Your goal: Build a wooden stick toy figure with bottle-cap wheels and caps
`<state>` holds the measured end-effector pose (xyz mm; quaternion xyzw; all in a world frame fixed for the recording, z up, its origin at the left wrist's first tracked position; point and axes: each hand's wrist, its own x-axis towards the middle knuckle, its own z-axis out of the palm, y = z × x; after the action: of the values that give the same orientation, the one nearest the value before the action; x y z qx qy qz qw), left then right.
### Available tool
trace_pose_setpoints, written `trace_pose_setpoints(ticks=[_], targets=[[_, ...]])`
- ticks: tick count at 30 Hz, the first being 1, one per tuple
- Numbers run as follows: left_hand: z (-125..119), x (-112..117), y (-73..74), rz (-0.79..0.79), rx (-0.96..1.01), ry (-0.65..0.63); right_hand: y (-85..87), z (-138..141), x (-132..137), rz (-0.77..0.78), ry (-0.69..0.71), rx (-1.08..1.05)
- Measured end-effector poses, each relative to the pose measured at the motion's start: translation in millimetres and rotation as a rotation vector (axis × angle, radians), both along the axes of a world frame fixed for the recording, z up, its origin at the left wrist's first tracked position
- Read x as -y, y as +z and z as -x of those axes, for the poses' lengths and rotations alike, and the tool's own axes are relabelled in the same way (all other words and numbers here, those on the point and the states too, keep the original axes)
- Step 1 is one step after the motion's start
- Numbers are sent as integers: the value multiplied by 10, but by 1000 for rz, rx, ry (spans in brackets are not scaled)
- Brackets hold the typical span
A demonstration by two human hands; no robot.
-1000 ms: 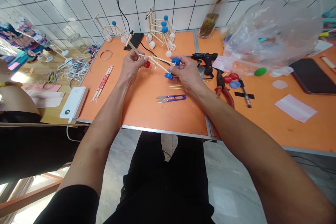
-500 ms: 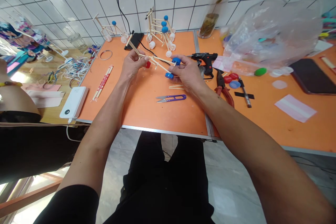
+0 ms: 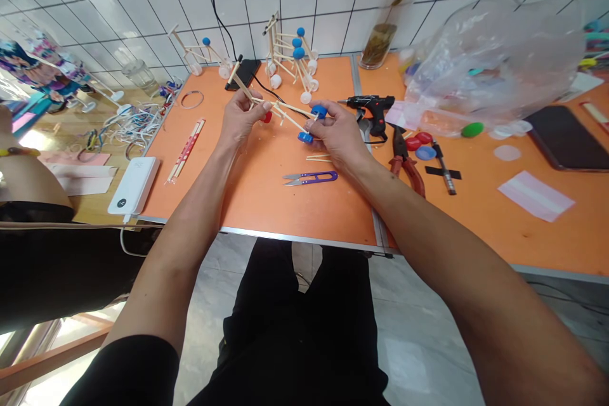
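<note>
Along the left edge of my feed, a co-worker's forearm (image 3: 28,181) with a yellow bracelet lies near white strips (image 3: 133,127) on a wooden surface (image 3: 66,130). A white power bank (image 3: 134,185) sits at the edge of that surface, just beside the orange surface (image 3: 266,203).

Next on the orange surface come chopsticks in a printed paper sleeve (image 3: 185,150) and a thin metal ring (image 3: 192,99). Two finished stick models (image 3: 290,57) stand at the back, near a black phone (image 3: 242,74).

At centre, the stick frame (image 3: 285,113) is held in the air above the surface. My left hand (image 3: 240,119) has its fingers clamped on the frame's stick end, near a red bottle cap (image 3: 268,117). My right hand (image 3: 337,133) has its fingers pinched on the opposite end, beside two blue bottle caps (image 3: 314,124). Gripping both ends appears to keep the joints steady.

Below lie purple thread snips (image 3: 311,177) and loose sticks (image 3: 318,157). Rightward: a black glue gun (image 3: 373,111), within easy reach; red-handled pliers (image 3: 404,162); a clear plastic bag (image 3: 490,63); pink paper (image 3: 535,195).
</note>
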<state>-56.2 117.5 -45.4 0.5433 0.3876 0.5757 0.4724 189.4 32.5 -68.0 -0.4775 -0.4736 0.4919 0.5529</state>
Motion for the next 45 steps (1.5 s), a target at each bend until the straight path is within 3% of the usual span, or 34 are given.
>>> trace_pose_setpoints(ticks=[10, 24, 45], targets=[[69, -103, -108, -34, 13, -37, -60, 4, -42, 8, -6, -26], [37, -56, -50, 3, 39, -31, -18, 49, -3, 20, -23, -88], [65, -94, -98, -18, 30, -18, -4, 74, 16, 19, -40, -95]])
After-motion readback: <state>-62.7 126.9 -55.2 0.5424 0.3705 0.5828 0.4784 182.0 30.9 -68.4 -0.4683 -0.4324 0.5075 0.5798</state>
